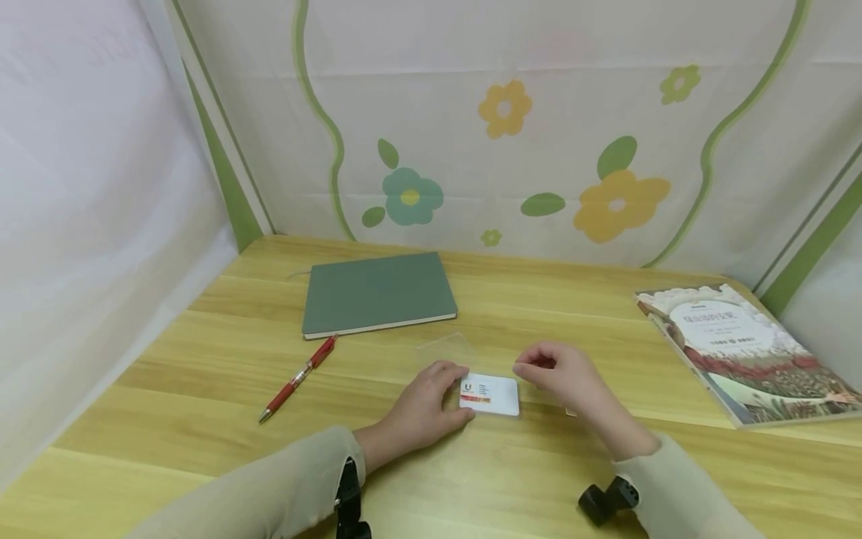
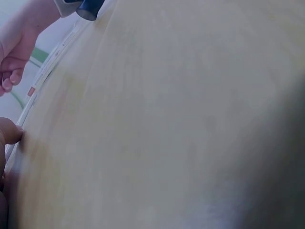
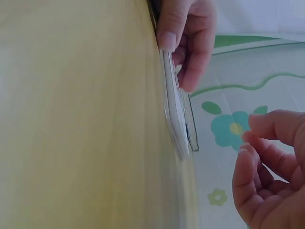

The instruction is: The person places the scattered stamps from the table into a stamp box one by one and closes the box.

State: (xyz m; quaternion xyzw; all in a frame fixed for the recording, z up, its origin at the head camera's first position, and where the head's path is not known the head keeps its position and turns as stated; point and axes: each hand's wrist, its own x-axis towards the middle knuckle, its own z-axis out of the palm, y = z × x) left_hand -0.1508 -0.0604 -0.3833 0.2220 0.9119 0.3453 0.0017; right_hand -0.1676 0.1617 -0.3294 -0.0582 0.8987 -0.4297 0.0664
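A stack of white business cards (image 1: 494, 394) with a logo and an orange-red band lies on the table in a clear plastic case (image 3: 170, 125). My left hand (image 1: 423, 408) holds its left end, thumb at the near corner and fingers at the far one. My right hand (image 1: 562, 378) hovers just right of the cards, fingers loosely curled. In the right wrist view, nothing shows between the thumb and fingers of that hand (image 3: 271, 167). A clear plastic lid (image 1: 450, 346) lies behind the left hand.
A red pen (image 1: 296, 380) lies at the left, its end by a green notebook (image 1: 380, 292). On the right is a book with a floral cover (image 1: 747, 352). A small pale piece (image 1: 571, 412) peeks out under the right wrist. A flowered curtain (image 1: 458, 165) hangs behind.
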